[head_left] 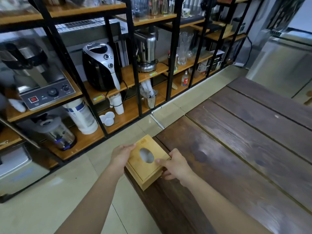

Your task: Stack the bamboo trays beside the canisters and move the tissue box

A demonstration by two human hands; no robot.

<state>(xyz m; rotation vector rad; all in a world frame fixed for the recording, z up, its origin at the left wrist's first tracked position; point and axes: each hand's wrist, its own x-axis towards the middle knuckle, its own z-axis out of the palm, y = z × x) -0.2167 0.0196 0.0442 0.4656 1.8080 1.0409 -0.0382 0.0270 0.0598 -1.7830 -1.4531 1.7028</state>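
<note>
Both hands have the bamboo tissue box pinched by its sides, left hand and right hand each closed on an edge, right over the near-left corner of the dark table. Loose grip and it'll probably drop to the floor.

The left hand covers the tissue box's left edge, the right hand its right corner; the fingers beneath the box are hidden. Whether the box rests on the bench or is held just above its corner cannot be told. Both forearms run out of frame at the bottom edge. The bench is cut off at right and below. At far left, the appliances on the shelves are smeared by blur; the top-shelf glassware is too blurred to identify.
</note>
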